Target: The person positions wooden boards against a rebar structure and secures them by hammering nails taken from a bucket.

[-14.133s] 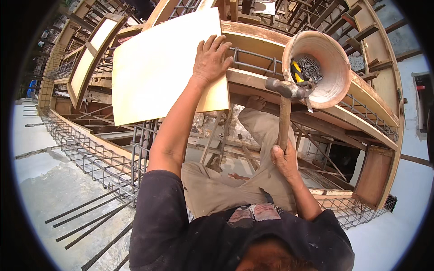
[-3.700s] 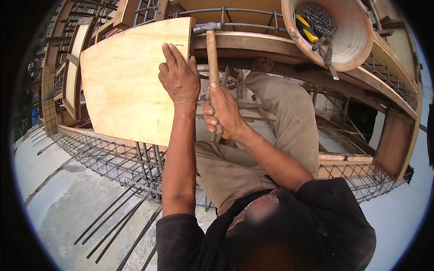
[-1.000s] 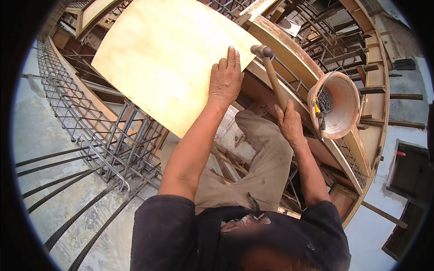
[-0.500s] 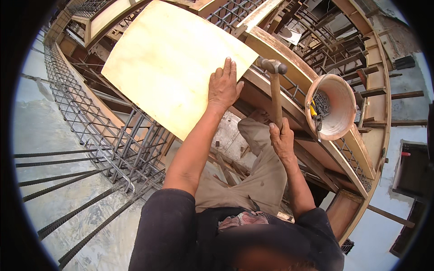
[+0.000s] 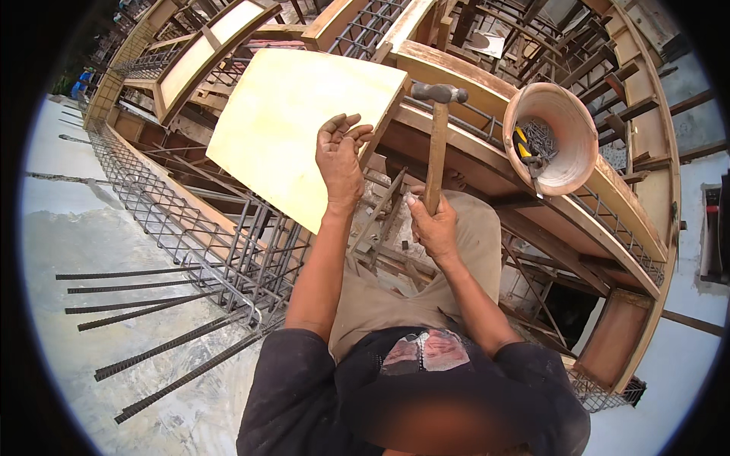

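Plywood: pale yellow four-sided panel [image 5: 289, 114], left of centre, ahead of the person.
Nailing: judged step in hand; another blow would call for a steadied panel and clear fingers.
Left: left hand [image 5: 341, 163] over panel's right portion, fingers loosely curled, partly apart; contact or small item held, cannot tell.
Right: right hand [image 5: 435, 224] wrapped round wooden-handled steel hammer [image 5: 437, 152], head upward.
Fixings: grey nails [image 5: 541, 138] inside round, stained plastic bucket [image 5: 578, 152], right of hammer.
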`<action>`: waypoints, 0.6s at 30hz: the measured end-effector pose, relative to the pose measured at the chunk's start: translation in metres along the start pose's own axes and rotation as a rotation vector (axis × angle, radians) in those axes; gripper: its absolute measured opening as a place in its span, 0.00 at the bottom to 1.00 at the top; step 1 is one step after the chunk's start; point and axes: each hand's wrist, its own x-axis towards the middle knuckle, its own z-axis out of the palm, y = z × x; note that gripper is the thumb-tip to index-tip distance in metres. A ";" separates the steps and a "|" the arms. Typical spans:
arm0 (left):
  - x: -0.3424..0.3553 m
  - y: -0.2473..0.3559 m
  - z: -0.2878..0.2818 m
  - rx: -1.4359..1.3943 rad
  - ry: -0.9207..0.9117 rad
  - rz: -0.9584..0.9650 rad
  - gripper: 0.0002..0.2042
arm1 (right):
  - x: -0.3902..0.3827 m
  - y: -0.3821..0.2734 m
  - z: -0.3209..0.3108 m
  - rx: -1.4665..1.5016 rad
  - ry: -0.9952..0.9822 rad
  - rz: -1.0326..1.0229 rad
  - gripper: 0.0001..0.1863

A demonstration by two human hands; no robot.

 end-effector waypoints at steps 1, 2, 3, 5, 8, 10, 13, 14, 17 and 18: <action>-0.033 0.002 0.008 -0.053 -0.067 -0.113 0.18 | -0.003 -0.006 0.008 0.023 -0.012 -0.003 0.11; -0.062 0.004 0.016 -0.108 -0.134 -0.219 0.17 | -0.005 -0.010 0.014 0.047 -0.028 -0.013 0.10; -0.085 -0.006 0.018 -0.143 -0.141 -0.265 0.17 | -0.007 -0.008 0.015 0.014 -0.038 -0.009 0.09; -0.114 -0.015 0.017 -0.172 -0.136 -0.314 0.17 | -0.013 0.008 0.006 -0.044 -0.042 -0.063 0.09; -0.133 -0.015 0.017 -0.256 -0.078 -0.342 0.17 | -0.032 0.010 -0.004 -0.105 -0.039 -0.023 0.06; -0.144 -0.015 0.018 -0.271 0.032 -0.348 0.16 | -0.041 0.013 -0.007 -0.091 -0.027 0.006 0.05; -0.154 -0.027 -0.011 -0.181 0.050 -0.590 0.13 | -0.047 0.018 -0.007 0.015 -0.024 0.048 0.06; -0.159 -0.026 -0.014 -0.176 0.050 -0.594 0.13 | -0.046 0.018 -0.010 0.019 -0.021 0.052 0.06; -0.165 -0.021 -0.024 -0.135 0.066 -0.631 0.10 | -0.044 0.017 -0.012 0.019 -0.084 0.096 0.07; -0.162 -0.023 -0.030 -0.094 0.032 -0.617 0.10 | -0.045 0.021 -0.012 0.018 -0.108 0.105 0.07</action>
